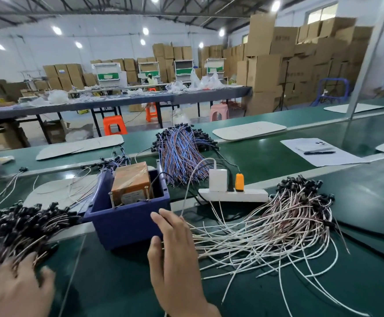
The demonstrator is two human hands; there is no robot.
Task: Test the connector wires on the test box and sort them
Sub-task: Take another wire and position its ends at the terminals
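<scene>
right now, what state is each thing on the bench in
left hand, open, resting on the left wire pile
right hand, open, fingers straight, holding nothing
test box, standing in the blue bin
power strip, three plugs in
right wire pile, loose, spread out
blue wire bundle, heaped behind the bin

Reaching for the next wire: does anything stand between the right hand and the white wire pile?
Nothing visible. The right hand lies beside the white wire pile; the blue bin sits on its other side.

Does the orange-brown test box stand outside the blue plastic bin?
No, the tape-wrapped orange-brown test box sits inside the open blue plastic bin, below its rim.
</scene>
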